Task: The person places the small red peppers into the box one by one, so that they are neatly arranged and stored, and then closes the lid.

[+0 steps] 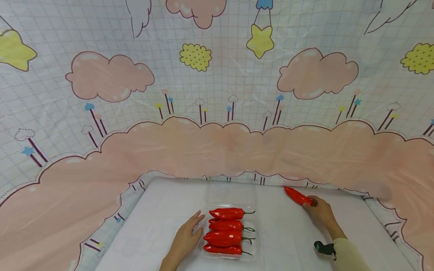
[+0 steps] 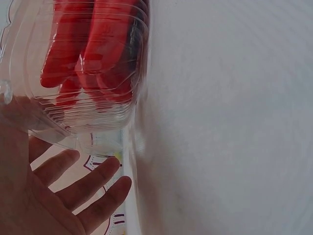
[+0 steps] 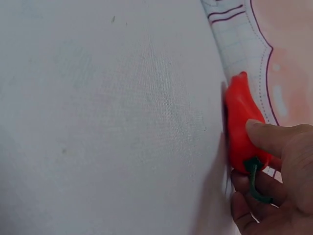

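In the head view my right hand [image 1: 323, 212] pinches a red chili pepper [image 1: 295, 195] near its stem, at the right back of the white table. The right wrist view shows the thumb on one side of this pepper [image 3: 240, 127], its green stem hanging toward the curled fingers. A clear plastic box [image 1: 256, 241] at the middle front holds several red peppers [image 1: 223, 238] lying crosswise, stems to the right. My left hand [image 1: 184, 237] is at the box's left side, fingers straight and spread. In the left wrist view those fingers [image 2: 93, 181] stand beside the ribbed box wall [image 2: 88, 115].
The box's clear lid [image 1: 231, 194] lies folded back behind it on the white table [image 1: 162, 210]. A patterned cloth [image 1: 217, 150] with clouds and stars rises behind the table's back edge. A small black device [image 1: 324, 248] is at the right wrist.
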`<state>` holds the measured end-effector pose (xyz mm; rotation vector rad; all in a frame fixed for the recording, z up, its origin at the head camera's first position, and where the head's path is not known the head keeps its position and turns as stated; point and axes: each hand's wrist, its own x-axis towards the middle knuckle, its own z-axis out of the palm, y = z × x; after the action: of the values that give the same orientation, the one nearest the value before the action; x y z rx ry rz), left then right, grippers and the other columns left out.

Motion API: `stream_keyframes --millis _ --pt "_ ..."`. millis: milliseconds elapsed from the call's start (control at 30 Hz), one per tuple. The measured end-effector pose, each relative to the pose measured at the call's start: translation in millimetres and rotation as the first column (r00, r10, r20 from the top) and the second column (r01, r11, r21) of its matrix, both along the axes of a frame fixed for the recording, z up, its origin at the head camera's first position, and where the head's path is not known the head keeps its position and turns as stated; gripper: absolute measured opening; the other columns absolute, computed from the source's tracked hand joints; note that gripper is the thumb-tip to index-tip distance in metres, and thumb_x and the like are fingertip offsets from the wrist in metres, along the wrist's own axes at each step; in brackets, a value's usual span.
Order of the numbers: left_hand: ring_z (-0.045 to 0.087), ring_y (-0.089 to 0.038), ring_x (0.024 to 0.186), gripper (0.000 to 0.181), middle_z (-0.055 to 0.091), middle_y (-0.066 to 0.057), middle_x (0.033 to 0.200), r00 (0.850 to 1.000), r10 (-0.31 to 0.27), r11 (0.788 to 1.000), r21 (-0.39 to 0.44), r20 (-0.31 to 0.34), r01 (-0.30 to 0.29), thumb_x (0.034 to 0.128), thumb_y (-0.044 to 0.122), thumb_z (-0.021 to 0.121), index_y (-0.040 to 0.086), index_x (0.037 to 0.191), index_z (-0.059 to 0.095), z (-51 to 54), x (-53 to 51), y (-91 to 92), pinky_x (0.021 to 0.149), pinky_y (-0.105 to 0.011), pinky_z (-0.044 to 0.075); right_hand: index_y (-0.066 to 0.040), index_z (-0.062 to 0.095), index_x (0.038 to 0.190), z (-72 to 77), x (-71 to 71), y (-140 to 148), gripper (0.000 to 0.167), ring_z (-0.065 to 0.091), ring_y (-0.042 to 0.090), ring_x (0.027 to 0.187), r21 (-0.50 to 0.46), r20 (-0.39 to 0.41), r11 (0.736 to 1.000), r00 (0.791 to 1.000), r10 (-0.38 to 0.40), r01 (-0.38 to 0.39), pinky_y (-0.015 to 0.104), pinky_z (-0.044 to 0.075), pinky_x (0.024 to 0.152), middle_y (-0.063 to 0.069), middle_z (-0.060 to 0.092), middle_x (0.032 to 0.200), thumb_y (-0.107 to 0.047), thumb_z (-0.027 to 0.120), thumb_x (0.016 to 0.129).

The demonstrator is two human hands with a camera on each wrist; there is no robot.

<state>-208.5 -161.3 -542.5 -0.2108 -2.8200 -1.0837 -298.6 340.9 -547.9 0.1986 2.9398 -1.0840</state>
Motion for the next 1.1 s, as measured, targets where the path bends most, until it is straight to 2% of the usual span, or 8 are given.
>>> stream_keyframes --millis 367,533,667,867,1100 --pt "0.056 -0.032 0.129 0.043 0.049 -0.003 0.151 1.000 0.005 1.000 -0.008 -0.003 -0.005 0.0919 0.019 0.063 0.017 0.135 0.060 -1.6 1.3 0.1 0.098 -0.053 0.052 0.006 0.047 0.137 2.3 9.7 -5.1 0.057 0.053 0.045 0.112 0.004 -0.025 1.000 1.000 0.006 -0.006 0.063 0.043 0.100 0.035 0.054 0.129 -0.027 0.064 0.095" --pt "0.057 -0.032 0.128 0.043 0.051 -0.004 0.149 1.000 -0.003 1.000 -0.007 -0.031 0.003 0.0908 0.016 0.064 0.015 0.134 0.061 -1.2 2.6 0.2 0.097 -0.053 0.052 0.005 0.046 0.139 4.9 14.2 -7.6 0.057 0.053 0.045 0.114 -0.012 -0.044 1.000 0.999 0.022 -0.023 0.062 0.045 0.099 0.034 0.053 0.132 -0.027 0.062 0.095" --pt "0.057 -0.032 0.129 0.043 0.051 -0.003 0.150 1.000 0.002 1.000 -0.008 -0.023 -0.002 0.0913 0.017 0.064 0.016 0.134 0.061 -0.5 3.1 0.4 0.098 -0.053 0.052 0.004 0.046 0.139 8.0 19.2 -10.3 0.056 0.056 0.043 0.112 -0.002 -0.055 0.999 0.998 0.033 -0.034 0.059 0.048 0.096 0.033 0.055 0.130 -0.028 0.062 0.096" --pt "0.059 -0.033 0.126 0.042 0.052 -0.005 0.148 0.999 -0.007 1.000 -0.008 -0.052 0.007 0.0908 0.015 0.064 0.015 0.133 0.062 0.6 4.0 0.6 0.096 -0.054 0.053 0.004 0.047 0.138 13.5 25.8 -14.9 0.054 0.059 0.041 0.106 0.000 -0.109 0.999 0.993 0.044 -0.045 0.049 0.057 0.084 0.032 0.058 0.127 -0.025 0.061 0.096" --pt "0.059 -0.032 0.126 0.042 0.052 -0.004 0.149 0.999 -0.007 1.000 -0.018 -0.052 0.006 0.0911 0.015 0.063 0.015 0.133 0.062 0.8 4.5 0.4 0.096 -0.053 0.053 0.003 0.049 0.137 20.0 33.4 -21.3 0.055 0.062 0.038 0.102 0.003 -0.147 0.999 0.988 0.047 -0.047 0.044 0.057 0.078 0.031 0.060 0.124 -0.029 0.063 0.095"
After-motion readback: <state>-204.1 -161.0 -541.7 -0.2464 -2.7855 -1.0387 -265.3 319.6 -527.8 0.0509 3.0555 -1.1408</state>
